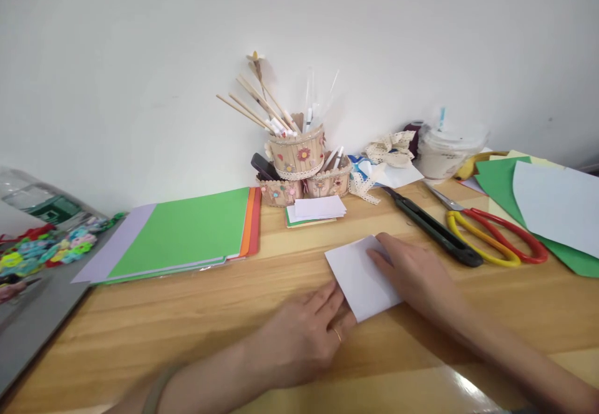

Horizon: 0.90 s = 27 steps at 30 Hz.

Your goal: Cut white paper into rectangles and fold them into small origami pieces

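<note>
Hands [309,334] loosely curved, both touching white paper [359,280], right thumb atop it

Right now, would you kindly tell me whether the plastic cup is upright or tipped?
Upright: the plastic cup has its narrower end down and its blue straw pointing up.

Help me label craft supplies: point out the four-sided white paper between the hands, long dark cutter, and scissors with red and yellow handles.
Four-sided white paper [361,281], head view: middle of its upper face.
Long dark cutter [431,225], head view: middle of its handle.
Scissors [480,215], head view: base of the red handle.
</note>
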Each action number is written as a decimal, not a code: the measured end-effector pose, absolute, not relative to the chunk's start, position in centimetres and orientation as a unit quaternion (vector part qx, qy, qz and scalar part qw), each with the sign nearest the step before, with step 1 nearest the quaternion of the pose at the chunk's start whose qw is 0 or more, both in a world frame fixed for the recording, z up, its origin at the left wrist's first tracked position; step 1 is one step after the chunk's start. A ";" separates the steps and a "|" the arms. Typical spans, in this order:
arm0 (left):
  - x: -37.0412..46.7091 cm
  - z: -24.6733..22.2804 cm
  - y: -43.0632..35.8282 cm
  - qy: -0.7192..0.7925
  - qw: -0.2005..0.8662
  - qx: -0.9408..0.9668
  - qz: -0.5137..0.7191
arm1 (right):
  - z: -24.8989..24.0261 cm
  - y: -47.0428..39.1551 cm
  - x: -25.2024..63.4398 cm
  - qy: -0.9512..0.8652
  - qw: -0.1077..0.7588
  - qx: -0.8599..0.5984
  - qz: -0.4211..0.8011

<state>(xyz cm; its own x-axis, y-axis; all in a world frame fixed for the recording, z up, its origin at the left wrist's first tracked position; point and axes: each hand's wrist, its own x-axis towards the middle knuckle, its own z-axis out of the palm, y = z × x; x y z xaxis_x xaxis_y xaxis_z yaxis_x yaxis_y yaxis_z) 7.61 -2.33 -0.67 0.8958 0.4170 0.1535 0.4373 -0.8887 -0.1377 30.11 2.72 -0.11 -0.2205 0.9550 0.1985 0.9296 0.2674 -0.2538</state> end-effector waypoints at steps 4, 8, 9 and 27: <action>7.7 -0.8 -2.2 -0.208 0.111 -0.968 -0.091 | -0.5 3.2 29.9 -0.807 0.152 -0.570 0.012; 8.0 -1.0 -2.0 -0.193 0.157 -0.959 -0.135 | -1.0 3.7 30.2 -0.822 0.155 -0.548 -0.010; 8.1 -1.0 -1.9 -0.186 0.167 -0.957 -0.147 | -1.2 3.8 30.3 -0.821 0.156 -0.549 -0.016; 7.9 -1.0 -1.2 -0.185 0.097 -0.964 -0.165 | -0.1 3.0 29.8 -0.949 0.119 -0.290 -0.036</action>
